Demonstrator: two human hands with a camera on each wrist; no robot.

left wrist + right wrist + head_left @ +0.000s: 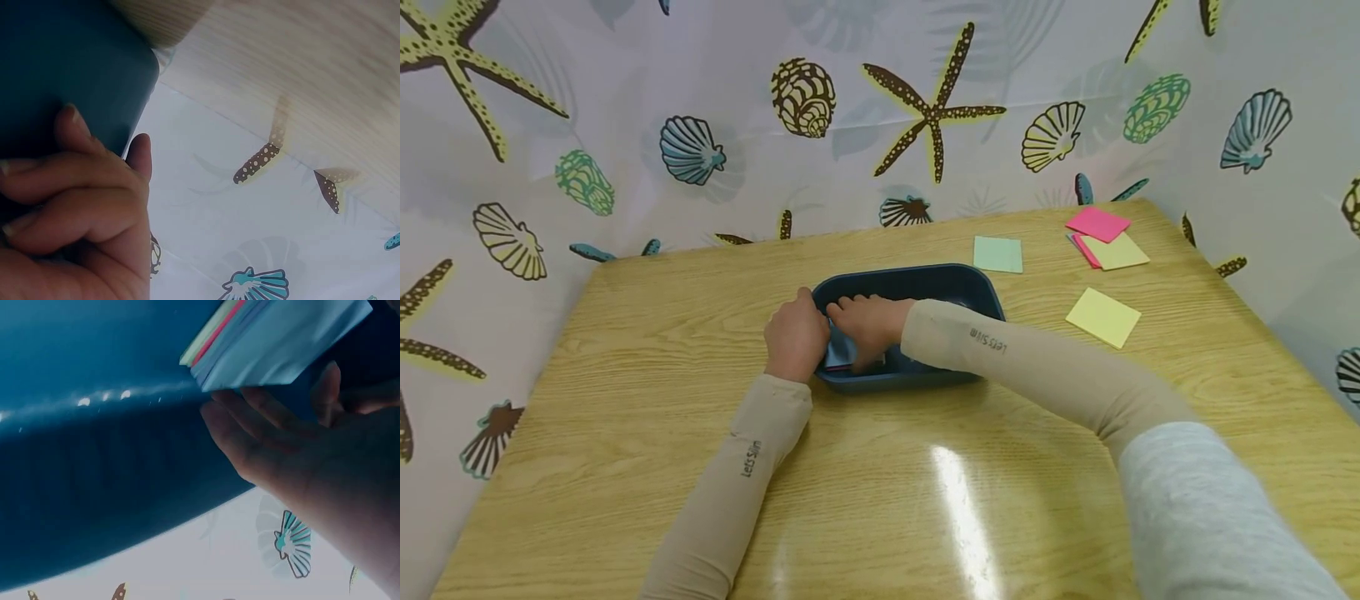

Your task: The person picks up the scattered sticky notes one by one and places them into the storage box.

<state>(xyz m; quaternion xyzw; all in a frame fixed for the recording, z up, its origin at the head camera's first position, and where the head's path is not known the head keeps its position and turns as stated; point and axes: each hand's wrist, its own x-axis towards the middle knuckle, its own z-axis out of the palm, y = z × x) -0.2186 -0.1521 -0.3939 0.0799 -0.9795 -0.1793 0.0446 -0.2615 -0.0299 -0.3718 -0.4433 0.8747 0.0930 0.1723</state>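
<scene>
A dark blue plastic bin [917, 382] stands on the wooden table. My left hand [797, 335] holds its left end at the rim; in the left wrist view the fingers [81, 212] curl against the bin wall [69, 50]. Inside the bin, at its left end, is a stack of sticky notes [839, 352] in blue, pink and pale yellow. My right hand [871, 323] reaches into the bin over that stack. In the right wrist view its nearly straight fingertips [219, 415] touch the lower edge of the notes [281, 350]. The head view hides part of the stack behind this hand.
A mint sticky note [998, 254] lies just behind the bin's right corner. Farther right are a pink note [1098, 223] overlapping pale yellow ones [1118, 250], and a single yellow note [1103, 317]. A shell-patterned cloth [850, 183] hangs along the table's back edge.
</scene>
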